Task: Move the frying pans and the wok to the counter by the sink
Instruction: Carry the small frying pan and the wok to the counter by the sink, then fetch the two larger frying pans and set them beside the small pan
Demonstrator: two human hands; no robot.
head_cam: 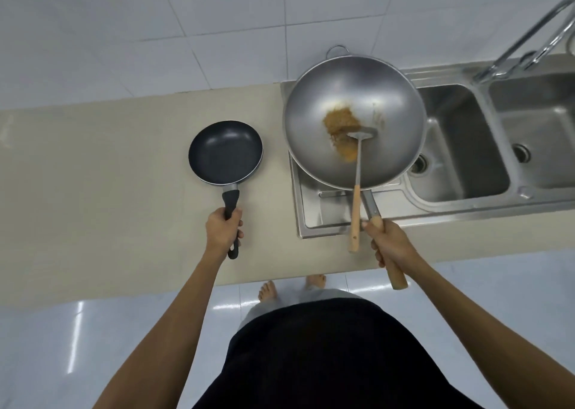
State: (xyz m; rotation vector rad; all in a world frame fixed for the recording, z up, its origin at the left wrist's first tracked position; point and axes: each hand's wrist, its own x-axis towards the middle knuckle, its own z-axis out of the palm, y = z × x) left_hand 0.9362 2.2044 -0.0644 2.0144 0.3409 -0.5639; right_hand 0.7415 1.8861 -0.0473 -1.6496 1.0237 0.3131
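Note:
A small black frying pan [225,152] is on the beige counter [109,175], left of the sink unit. My left hand [223,227] grips its black handle. A large steel wok [354,97] is over the sink's draining board [323,212], and I cannot tell whether it rests on it. Brown food scraps lie in the wok, with a metal spatula [357,172] whose wooden handle sticks out toward me. My right hand [389,243] is closed around the wok's wooden handle.
A steel double sink [460,147] lies to the right, with a tap [529,38] at the back right. White wall tiles rise behind the counter. My bare feet stand on the shiny floor below the counter's front edge.

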